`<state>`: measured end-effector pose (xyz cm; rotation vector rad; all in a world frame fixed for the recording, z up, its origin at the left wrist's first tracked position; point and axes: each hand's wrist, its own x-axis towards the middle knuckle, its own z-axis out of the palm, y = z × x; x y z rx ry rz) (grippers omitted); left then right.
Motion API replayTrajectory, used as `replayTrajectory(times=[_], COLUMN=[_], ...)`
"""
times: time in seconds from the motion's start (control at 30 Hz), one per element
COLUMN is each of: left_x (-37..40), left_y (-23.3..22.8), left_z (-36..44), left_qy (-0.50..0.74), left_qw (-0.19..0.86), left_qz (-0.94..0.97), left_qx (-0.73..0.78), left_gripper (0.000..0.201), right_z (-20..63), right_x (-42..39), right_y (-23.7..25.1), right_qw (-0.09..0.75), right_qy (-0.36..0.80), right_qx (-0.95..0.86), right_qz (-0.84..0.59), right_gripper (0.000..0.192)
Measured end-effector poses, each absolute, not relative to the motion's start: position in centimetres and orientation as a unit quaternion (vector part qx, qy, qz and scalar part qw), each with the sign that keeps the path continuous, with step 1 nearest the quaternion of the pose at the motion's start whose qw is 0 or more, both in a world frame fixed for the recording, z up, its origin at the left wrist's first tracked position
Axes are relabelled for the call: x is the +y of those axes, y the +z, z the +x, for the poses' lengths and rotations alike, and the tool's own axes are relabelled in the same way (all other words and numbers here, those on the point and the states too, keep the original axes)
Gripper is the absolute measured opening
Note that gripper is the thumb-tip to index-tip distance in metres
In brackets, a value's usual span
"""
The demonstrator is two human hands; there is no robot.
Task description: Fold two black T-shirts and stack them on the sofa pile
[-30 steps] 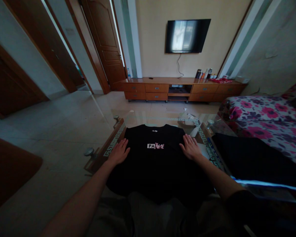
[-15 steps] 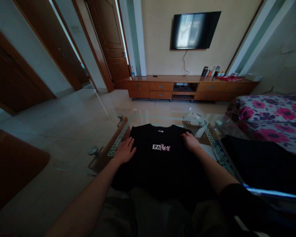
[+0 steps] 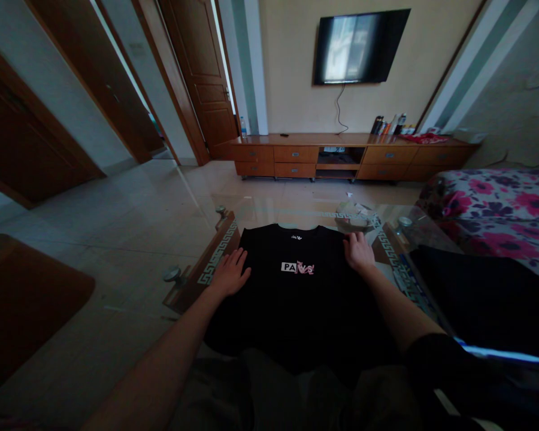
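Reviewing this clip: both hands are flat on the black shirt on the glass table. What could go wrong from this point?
1. The black shirt hangs over the near edge of the glass table, so it might slide off toward the lap.
2. The right hand presses near the shoulder; the left hand sits lower, so smoothing could skew the fabric.
3. The dark cloth alongside could get caught up.

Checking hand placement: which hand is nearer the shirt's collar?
Right. The right hand lies on the shirt at its far right corner, beside the collar. The left hand lies lower on the left edge.
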<state>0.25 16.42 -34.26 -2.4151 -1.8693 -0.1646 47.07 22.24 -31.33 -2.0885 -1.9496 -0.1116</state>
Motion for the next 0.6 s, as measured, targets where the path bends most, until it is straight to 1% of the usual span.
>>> replayTrajectory(times=[0.1, 0.3, 0.43, 0.53, 0.6], left_x=[16.8, 17.7, 17.9, 17.9, 17.9], left_y=[-34.2, -34.6, -35.0, -35.1, -35.1], left_z=[0.7, 1.6, 1.7, 1.6, 1.6], left_qy=[-0.064, -0.081, -0.078, -0.079, -0.081], left_qw=[0.056, 0.027, 0.021, 0.025, 0.027], left_qz=[-0.786, -0.791, -0.788, -0.787, -0.787], left_qx=[-0.612, -0.605, -0.61, -0.612, -0.611], left_gripper=[0.065, 0.065, 0.066, 0.067, 0.067], right_z=[47.4, 48.4, 48.5, 48.4, 48.4], right_x=[21.9, 22.5, 22.8, 22.4, 22.0], right_y=[-31.9, -34.6, -35.4, -35.2, -34.9], right_qw=[0.155, 0.079, 0.055, 0.082, 0.128], right_qy=[-0.05, 0.004, 0.026, -0.008, -0.051], right_qx=[-0.661, -0.665, -0.664, -0.635, -0.606], right_qz=[-0.732, -0.743, -0.745, -0.768, -0.783], right_gripper=[0.052, 0.074, 0.082, 0.089, 0.084])
